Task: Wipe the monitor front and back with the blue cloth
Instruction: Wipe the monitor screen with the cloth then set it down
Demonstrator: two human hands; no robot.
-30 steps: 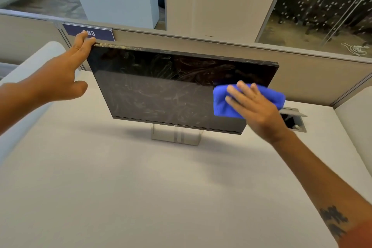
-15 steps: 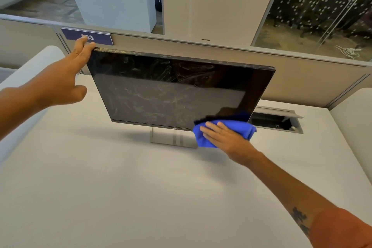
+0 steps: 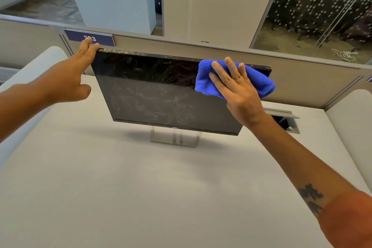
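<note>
- Counter (image 3: 141,187): pale; the monitor stand is carried on it.
- Monitor (image 3: 161,96): dark, tilted back; smears are seen across most of the screen.
- Right hand (image 3: 237,90): fingers straight and spread; blue cloth (image 3: 259,80) is pressed flat to the screen's upper right corner.
- Left hand (image 3: 66,80): fingers straight, laid against the upper left corner.
- Step judged: front wipe. Leftward passes are called for; back untouched.

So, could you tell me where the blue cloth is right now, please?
In the head view the blue cloth lies flat against the upper right corner of the monitor screen, pressed there by the right hand.
</note>
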